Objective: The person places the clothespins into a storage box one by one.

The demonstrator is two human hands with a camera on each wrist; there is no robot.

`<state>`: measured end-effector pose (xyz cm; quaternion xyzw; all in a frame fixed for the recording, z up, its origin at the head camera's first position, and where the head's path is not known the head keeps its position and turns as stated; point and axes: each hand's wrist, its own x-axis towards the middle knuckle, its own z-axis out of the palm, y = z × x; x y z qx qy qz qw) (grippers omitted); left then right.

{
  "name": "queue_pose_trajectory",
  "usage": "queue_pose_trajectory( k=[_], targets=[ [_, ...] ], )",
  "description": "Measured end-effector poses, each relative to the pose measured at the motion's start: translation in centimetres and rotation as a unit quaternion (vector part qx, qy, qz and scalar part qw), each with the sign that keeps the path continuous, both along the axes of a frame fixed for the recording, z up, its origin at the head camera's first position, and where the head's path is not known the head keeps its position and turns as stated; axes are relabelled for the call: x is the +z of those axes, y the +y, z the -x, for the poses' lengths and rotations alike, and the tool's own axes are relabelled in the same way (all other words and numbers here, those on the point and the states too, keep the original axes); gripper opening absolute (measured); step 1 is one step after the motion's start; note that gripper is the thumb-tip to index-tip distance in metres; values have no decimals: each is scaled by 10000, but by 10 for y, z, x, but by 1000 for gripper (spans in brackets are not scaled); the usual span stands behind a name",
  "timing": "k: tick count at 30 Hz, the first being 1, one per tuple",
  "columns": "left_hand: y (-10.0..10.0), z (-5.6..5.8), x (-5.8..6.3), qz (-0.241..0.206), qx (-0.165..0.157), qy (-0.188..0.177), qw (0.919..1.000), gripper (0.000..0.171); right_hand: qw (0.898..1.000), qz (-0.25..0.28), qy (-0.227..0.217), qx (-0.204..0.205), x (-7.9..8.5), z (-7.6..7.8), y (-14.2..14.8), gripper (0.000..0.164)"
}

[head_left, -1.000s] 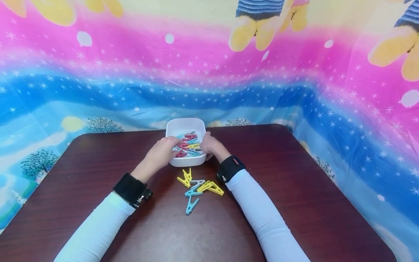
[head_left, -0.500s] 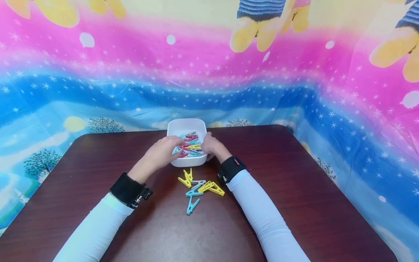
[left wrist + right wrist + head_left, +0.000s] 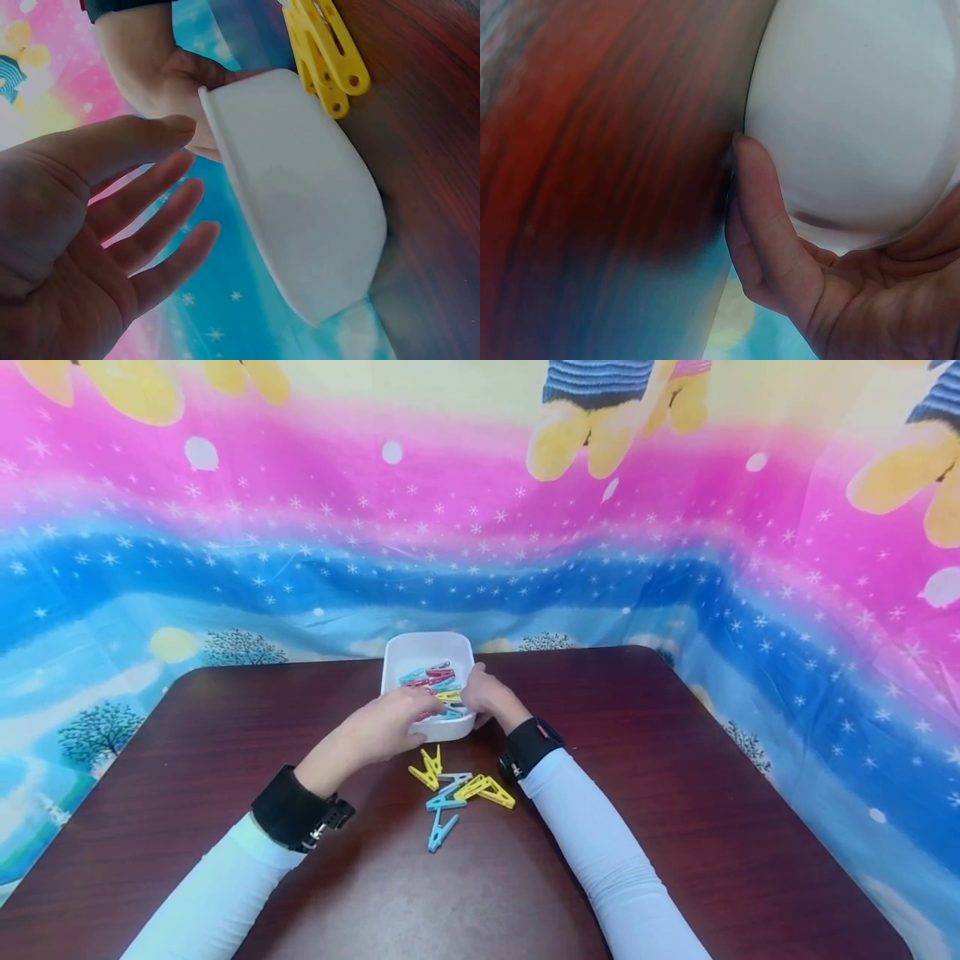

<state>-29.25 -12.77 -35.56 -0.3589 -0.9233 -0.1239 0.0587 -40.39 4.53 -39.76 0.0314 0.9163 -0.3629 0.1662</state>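
A white plastic box [image 3: 420, 647] stands near the far side of the table, with red, blue, grey and yellow clothespins [image 3: 441, 675] inside. My right hand [image 3: 489, 695] grips its right side; in the right wrist view the fingers [image 3: 769, 202] curl against the outer wall. Over the near left rim hangs my left hand [image 3: 384, 722], overlapping some of the clothespins. The left wrist view shows that hand's fingers [image 3: 161, 244] spread and loosely bent, nothing in the palm, beside the box's outer wall [image 3: 292, 180].
In front of the box lie loose clothespins on the dark wooden table [image 3: 360, 877]: yellow ones [image 3: 491, 792], a grey one [image 3: 453, 776] and blue ones [image 3: 434, 839]. A patterned cloth [image 3: 480, 535] hangs behind the table's far edge and along its sides.
My left hand has drawn back from inside the box toward its near left rim, uncovering more clothespins. The right hand keeps its grip, and the loose clothespins lie as before.
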Motion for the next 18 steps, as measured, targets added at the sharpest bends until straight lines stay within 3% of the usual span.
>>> queue_pose_trajectory(
  k=[3,8,13,18],
  targets=[
    [3,-7,1,239,-199,-247,9992,36,10000,22,28,-8,-1,-1,0,69],
    [6,-17,-1,551,-448,-1116,9912,27,10000,41,-44,-72,-3,-3,1,69],
    [6,-19,-5,756,-312,-1825,9798,30,9999,137,-8,-86,-3,-3,1,68],
    [5,-18,-10,866,-202,-2050,9747,32,9998,127,-23,-131,-3,0,0,68]
  ],
)
